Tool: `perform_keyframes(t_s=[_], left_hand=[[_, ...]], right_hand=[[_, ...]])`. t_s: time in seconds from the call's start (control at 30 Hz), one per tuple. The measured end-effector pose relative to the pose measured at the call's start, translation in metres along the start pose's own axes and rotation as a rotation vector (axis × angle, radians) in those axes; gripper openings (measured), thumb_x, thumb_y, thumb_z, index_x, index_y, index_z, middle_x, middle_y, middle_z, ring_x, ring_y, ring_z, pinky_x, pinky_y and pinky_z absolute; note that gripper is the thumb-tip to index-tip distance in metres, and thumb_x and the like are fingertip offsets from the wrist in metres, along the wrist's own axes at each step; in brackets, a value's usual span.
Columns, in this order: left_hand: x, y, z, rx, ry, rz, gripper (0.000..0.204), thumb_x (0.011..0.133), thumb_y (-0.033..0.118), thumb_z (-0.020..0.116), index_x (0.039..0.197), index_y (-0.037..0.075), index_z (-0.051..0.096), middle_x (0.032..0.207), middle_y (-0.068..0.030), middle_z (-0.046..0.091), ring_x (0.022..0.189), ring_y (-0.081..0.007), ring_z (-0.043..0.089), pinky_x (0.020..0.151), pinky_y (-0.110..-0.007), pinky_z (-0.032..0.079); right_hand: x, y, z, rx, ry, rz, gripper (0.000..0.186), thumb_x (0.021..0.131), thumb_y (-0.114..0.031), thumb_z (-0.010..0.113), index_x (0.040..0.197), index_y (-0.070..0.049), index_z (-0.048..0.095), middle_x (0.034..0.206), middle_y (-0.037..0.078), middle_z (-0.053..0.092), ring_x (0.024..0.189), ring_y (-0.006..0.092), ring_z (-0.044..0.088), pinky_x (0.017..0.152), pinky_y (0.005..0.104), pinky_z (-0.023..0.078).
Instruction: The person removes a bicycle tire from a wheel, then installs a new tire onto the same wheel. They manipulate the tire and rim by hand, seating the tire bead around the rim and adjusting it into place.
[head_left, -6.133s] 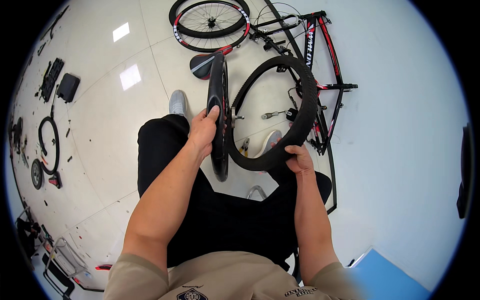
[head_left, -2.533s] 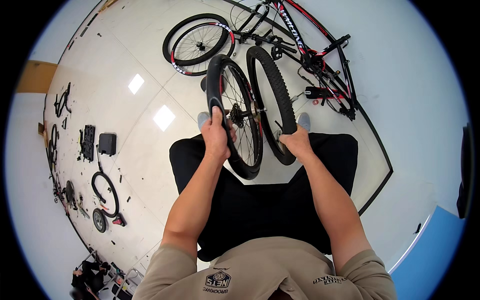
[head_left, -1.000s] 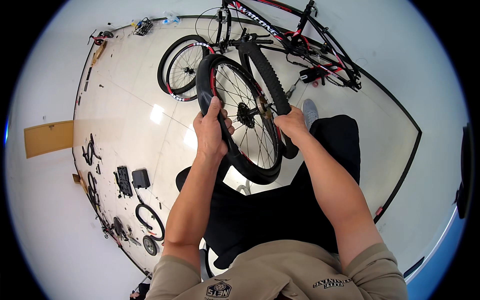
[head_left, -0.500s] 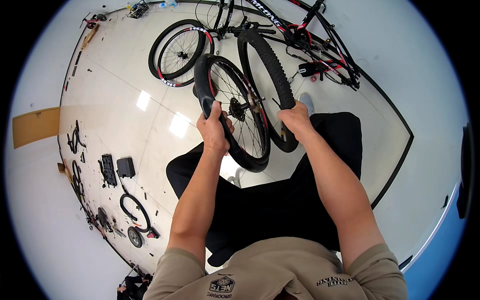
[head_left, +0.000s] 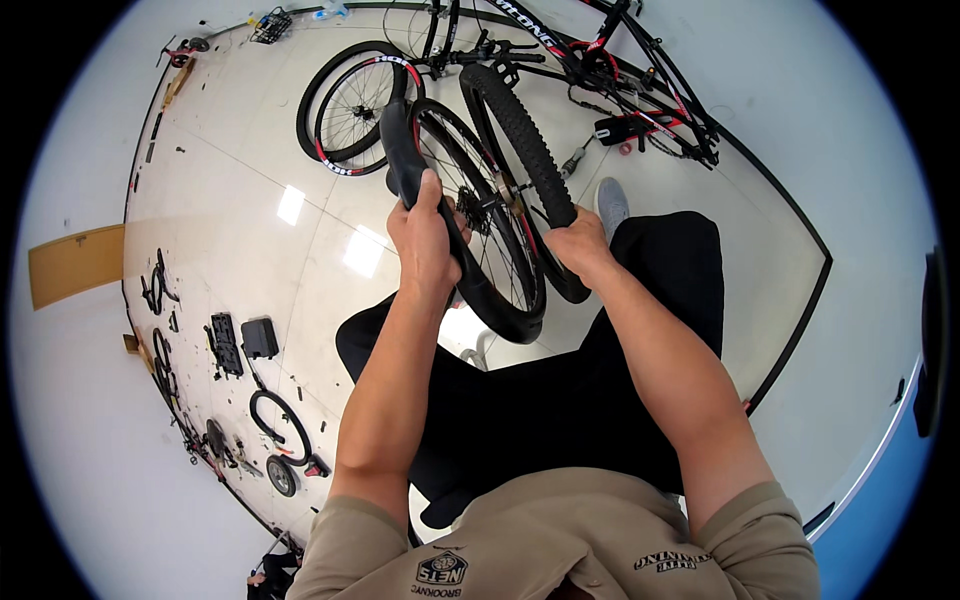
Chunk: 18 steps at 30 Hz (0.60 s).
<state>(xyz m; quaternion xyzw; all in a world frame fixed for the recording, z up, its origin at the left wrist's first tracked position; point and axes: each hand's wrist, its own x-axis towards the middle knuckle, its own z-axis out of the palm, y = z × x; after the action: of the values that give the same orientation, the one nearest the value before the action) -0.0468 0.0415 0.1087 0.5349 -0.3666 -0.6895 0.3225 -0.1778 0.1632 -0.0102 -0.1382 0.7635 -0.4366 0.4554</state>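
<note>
A spoked bicycle wheel (head_left: 500, 250) with a rear sprocket cluster (head_left: 471, 212) stands tilted between my knees. My left hand (head_left: 423, 240) is closed round the smooth black inner tube (head_left: 402, 150), thumb on top; the tube lies along the wheel's left side and bends away from the rim at its upper part. On the right, my right hand (head_left: 582, 245) grips a knobby black tyre (head_left: 520, 125), its fingers partly hidden behind the tread. That tyre stands apart from the rim along its upper right, with a gap showing between them. Lower down, tube, rim and tyre crowd together.
Beyond the wheel lies a black and red bicycle frame (head_left: 575, 65), with another wheel (head_left: 313, 118) to its left. A pump-like tool (head_left: 573, 162) rests near my shoe (head_left: 612, 205). Far left are an open tool case (head_left: 226, 345), a dark box (head_left: 259, 338) and scattered bicycle parts.
The wheel and tyre have tipped slightly left, both hands moving with them. The tube's upper part now bends more sharply away from the rim. Both grips are kept.
</note>
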Motion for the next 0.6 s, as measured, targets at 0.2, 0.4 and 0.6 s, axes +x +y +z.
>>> perform_keyframes(t_s=[0.2, 0.4, 0.6], left_hand=[[0.002, 0.007, 0.018, 0.017, -0.041, 0.006, 0.026, 0.100, 0.027, 0.060, 0.088, 0.007, 0.049, 0.070, -0.0036, 0.049, 0.052, -0.0139, 0.044, 0.046, -0.031, 0.036], [0.015, -0.007, 0.023, -0.017, -0.098, -0.023, 0.025, 0.103, 0.029, 0.055, 0.094, 0.007, 0.051, 0.072, -0.0029, 0.048, 0.055, -0.0129, 0.042, 0.049, -0.028, 0.035], [0.025, -0.021, 0.023, -0.035, -0.093, -0.014, 0.024, 0.101, 0.028, 0.059, 0.090, 0.008, 0.051, 0.070, -0.0032, 0.049, 0.052, -0.0136, 0.043, 0.045, -0.030, 0.035]], right_hand=[[0.004, -0.002, 0.000, 0.061, 0.022, -0.030, 0.024, 0.073, -0.006, 0.061, 0.094, 0.002, 0.067, 0.082, 0.017, 0.069, 0.076, 0.0288, 0.066, 0.071, 0.0384, 0.051], [0.004, -0.006, -0.002, 0.048, 0.019, 0.004, 0.025, 0.074, -0.006, 0.060, 0.096, 0.001, 0.068, 0.081, 0.015, 0.069, 0.075, 0.0260, 0.065, 0.070, 0.0379, 0.051], [0.006, -0.009, -0.004, 0.048, 0.039, 0.000, 0.025, 0.074, -0.006, 0.060, 0.096, -0.001, 0.068, 0.081, 0.013, 0.068, 0.074, 0.0242, 0.064, 0.070, 0.0371, 0.051]])
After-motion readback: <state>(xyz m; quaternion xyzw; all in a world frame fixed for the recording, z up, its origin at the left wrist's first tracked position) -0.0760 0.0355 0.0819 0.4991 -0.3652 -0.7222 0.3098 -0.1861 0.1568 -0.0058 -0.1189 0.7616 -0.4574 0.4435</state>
